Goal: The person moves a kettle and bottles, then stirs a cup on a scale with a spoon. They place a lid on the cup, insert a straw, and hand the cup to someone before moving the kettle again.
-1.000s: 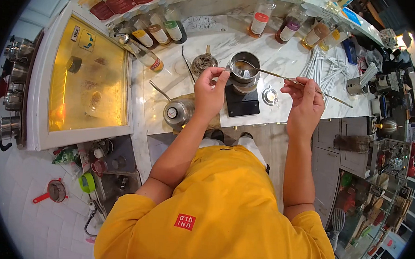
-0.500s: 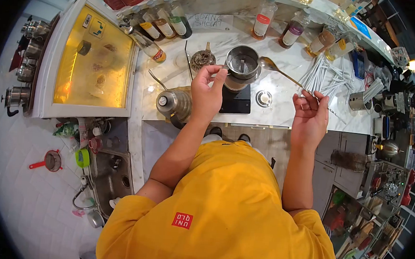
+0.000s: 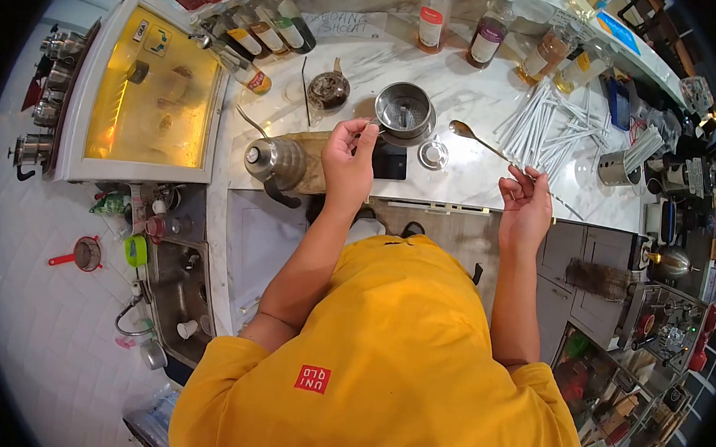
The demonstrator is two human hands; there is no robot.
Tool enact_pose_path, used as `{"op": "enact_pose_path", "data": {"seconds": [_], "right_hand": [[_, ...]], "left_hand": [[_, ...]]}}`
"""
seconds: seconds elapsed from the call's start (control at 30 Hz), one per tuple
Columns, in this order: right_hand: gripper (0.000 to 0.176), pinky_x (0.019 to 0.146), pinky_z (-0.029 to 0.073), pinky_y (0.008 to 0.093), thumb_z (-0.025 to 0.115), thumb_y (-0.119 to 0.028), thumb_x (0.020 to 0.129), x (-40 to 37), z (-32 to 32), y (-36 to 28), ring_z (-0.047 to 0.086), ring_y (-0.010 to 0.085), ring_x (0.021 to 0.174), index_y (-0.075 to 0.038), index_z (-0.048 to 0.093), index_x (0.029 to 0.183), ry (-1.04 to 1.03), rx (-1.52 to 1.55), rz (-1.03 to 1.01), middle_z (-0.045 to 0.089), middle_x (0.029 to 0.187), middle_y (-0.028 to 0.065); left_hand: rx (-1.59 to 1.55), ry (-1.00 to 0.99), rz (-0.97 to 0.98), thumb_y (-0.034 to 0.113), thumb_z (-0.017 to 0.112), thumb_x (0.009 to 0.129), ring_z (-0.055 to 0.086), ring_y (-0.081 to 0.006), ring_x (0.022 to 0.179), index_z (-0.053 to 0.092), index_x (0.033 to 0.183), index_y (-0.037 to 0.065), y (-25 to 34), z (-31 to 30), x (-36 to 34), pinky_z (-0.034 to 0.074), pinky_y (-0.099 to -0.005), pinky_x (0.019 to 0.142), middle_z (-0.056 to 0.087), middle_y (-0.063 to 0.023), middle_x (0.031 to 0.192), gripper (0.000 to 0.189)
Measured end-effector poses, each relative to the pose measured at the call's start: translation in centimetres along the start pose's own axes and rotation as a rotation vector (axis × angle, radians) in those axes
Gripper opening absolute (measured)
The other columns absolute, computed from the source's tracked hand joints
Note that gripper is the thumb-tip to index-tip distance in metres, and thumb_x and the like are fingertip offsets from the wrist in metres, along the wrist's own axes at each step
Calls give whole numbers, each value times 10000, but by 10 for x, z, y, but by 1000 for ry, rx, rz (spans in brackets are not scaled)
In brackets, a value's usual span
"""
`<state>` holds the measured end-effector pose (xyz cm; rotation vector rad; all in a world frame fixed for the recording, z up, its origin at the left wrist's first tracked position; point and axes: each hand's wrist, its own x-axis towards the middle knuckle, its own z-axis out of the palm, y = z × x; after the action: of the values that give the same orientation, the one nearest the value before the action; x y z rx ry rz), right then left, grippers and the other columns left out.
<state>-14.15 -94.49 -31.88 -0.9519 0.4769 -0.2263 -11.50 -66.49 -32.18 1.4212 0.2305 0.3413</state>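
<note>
My left hand is closed in a pinch at the near-left edge of a round metal strainer, apparently on its handle. A metal piece with a hole pattern shows inside it. Below, a vessel is mostly hidden, beside a black scale. My right hand grips the stem of a long bar spoon, fingers curled and palm up. The spoon's bowl points left, a short way right of the strainer. Between them and nearer me lies a small round metal lid-like disc.
A gooseneck kettle stands on a wooden board at left, with a glass pot of dark contents behind it. White straws lie spread at right. Labelled bottles line the back. A sink is at lower left.
The view has shifted, so the counter sits further left and up. The spoon has moved right and toward me, away from the strainer. The strainer has come slightly nearer me.
</note>
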Motion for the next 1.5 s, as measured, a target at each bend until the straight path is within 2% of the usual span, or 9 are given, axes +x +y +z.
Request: {"op": "enact_pose_path", "data": {"seconds": [0.37,0.47,0.7,1.0,1.17,1.27,1.4,1.5], "right_hand": [[348,828,583,339,488,-317,1124,4,-28,15,709,201,786,14,595,1141,-54,-88,123,733,1059,217],[337,820,583,336,484,-302,1125,-1,-25,20,709,200,788,14,600,1131,-64,-119,170,737,1046,210],[325,810,574,334,473,-286,1130,-13,-15,30,710,201,787,12,602,1130,-164,-174,226,742,1044,205],[335,816,570,340,481,-302,1126,-14,9,42,714,207,786,7,610,1118,-220,-260,237,747,1044,202],[338,822,569,347,485,-305,1125,-14,20,52,718,212,790,7,615,1117,-269,-262,236,748,1048,203],[339,822,568,349,485,-306,1126,-14,22,54,719,212,789,5,618,1122,-275,-266,230,749,1048,203],[343,821,565,346,483,-308,1127,-14,21,56,718,209,789,6,621,1126,-264,-285,231,751,1041,199],[346,821,562,345,485,-309,1127,-12,20,58,717,207,791,8,622,1131,-256,-295,231,753,1039,197]], "left_hand": [[2,25,-12,143,688,1030,617,-81,973,660,1133,-3,-29,0,-49,487,-241,887,700,-34,1066,181],[22,69,-49,124,705,1016,620,-74,944,645,1117,-15,-39,-11,-64,494,-226,851,712,-63,1099,183],[35,274,-27,131,663,1044,619,-89,932,638,1117,-13,-63,-58,-82,496,-240,842,704,-56,1068,163],[157,575,-33,160,669,1040,628,-119,916,654,1095,-6,-102,-105,-58,504,-275,855,699,-46,1013,176],[397,658,-1,193,713,1001,635,-134,847,701,1044,-5,-137,-98,-47,521,-314,798,714,-54,926,203],[378,711,-40,201,720,995,634,-129,825,711,1024,-3,-137,-90,-38,520,-314,771,709,-46,889,206],[192,715,-51,168,685,1031,656,-124,943,659,1109,-10,-137,-88,-23,516,-275,873,716,-62,1039,196],[224,681,-78,158,680,1033,659,-126,974,652,1123,-9,-143,-89,-14,515,-277,893,718,-71,1072,192]]}}
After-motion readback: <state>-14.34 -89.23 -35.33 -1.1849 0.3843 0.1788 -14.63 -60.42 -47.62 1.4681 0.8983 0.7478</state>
